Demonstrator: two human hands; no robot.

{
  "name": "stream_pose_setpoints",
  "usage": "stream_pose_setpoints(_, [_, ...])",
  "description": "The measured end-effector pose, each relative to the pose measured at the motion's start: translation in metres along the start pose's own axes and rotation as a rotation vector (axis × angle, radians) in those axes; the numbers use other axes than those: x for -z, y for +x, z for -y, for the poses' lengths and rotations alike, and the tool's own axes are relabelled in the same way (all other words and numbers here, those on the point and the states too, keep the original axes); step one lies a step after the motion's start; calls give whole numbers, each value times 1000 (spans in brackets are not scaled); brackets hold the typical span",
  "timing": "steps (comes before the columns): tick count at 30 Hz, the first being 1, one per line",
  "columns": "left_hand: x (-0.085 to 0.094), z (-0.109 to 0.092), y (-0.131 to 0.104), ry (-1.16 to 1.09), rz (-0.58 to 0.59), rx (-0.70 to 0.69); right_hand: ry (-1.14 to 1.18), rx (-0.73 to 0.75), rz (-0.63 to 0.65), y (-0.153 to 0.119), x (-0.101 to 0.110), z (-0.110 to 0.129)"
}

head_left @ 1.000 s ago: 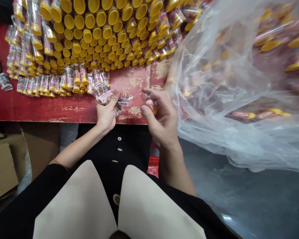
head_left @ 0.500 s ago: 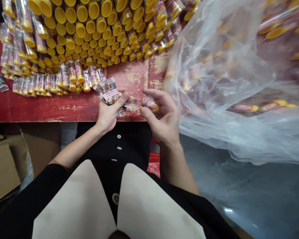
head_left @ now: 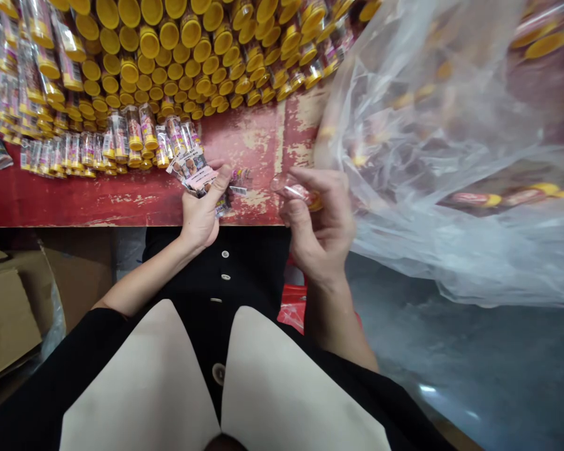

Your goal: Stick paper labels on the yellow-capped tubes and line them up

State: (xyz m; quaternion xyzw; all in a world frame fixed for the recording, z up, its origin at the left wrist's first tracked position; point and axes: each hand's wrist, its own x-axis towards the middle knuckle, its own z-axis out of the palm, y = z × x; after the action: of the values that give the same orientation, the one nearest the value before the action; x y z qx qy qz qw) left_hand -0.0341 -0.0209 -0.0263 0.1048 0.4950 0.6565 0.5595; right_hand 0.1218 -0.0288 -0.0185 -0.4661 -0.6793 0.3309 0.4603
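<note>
- The right hand (head_left: 322, 219) is closed around a small clear tube (head_left: 295, 190) with a yellow cap, pinched between the thumb and the curled fingers.
- The tube lies nearly level, its clear end sticking out to the left of the fingers and its yellow cap tucked under the fingertips on the right.
- The right hand is raised just above the near edge of the table, palm turned toward the person, wrist bent, forearm coming up from the lower right.
- The left hand (head_left: 201, 210) grips a fanned stack of printed labels (head_left: 193, 170), the thumb pressed across the top of the stack and the fingers folded beneath.
- The labels point up and to the left, away from the tube; the two hands are near each other but apart.
- One loose label (head_left: 239, 180) with a barcode lies on the table between the hands, just beside the left thumb.
- The left forearm reaches up from the lower left, the hand resting at the table's near edge.
- The red table (head_left: 122, 200) is worn, with pale patches where paint has chipped.
- Behind the hands, rows of labelled tubes (head_left: 89, 150) lie side by side, and beyond them a large stack of yellow-capped tubes (head_left: 183, 56) fills the far side.
- To the right, a big clear plastic bag (head_left: 451, 156) holds more tubes, touching the back of the right hand.
- A cardboard box (head_left: 9, 313) sits low on the left.
</note>
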Motion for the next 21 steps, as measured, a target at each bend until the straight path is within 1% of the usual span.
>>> stream_pose_setpoints(2, [2,0,0,-3,26,-8,-10,10,-60,-3,4,2])
stream_pose_setpoints(4, [3,0,0,11,46,-10,-54,72,-87,-4,7,3])
stream_pose_setpoints(8, [4,-3,-3,29,91,-21,-173,213,-41,-5,13,4])
stream_pose_setpoints(10, [2,-5,-8,30,122,5,-183,239,-39,-6,16,6])
stream_pose_setpoints(12, [0,-6,-13,33,133,64,-136,199,14,-8,17,9])
stream_pose_setpoints(15, [-2,-4,-18,34,131,131,-25,152,168,-11,14,13])
stream_pose_setpoints(17, [-2,-4,-18,34,150,138,24,140,155,-14,10,16])
stream_pose_setpoints(19, [0,-6,-16,36,186,124,69,95,134,-15,8,17])
stream_pose_setpoints(21, [3,-9,-15,52,215,121,117,58,194,-16,7,17])
